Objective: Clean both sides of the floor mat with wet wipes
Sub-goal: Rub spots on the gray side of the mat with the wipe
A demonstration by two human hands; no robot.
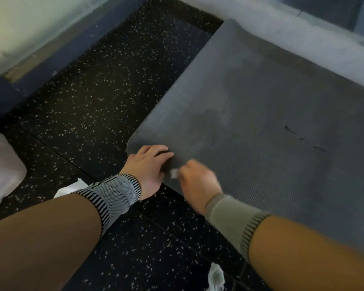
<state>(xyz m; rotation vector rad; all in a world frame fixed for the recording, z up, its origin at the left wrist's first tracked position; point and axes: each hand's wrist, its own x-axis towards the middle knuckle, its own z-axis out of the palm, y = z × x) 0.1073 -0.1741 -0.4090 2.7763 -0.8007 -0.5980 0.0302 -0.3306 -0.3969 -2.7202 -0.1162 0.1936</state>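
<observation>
A grey ribbed floor mat (pixel 261 114) lies flat on the speckled black floor, running from its near-left corner to the far wall. Darker damp patches show on its middle. My left hand (pixel 149 164) rests on the mat's near-left corner with the fingers spread and slightly bent. Just to its right, my right hand (pixel 198 181) is blurred, its fingers curled round a small white wet wipe (pixel 174 172) pressed to the mat near that edge.
A crumpled used wipe (pixel 215 277) lies on the floor at the bottom centre. Another white wipe (pixel 68 189) peeks out behind my left forearm. A pale plastic bag (pixel 0 169) sits at the left edge. Walls close in at the top.
</observation>
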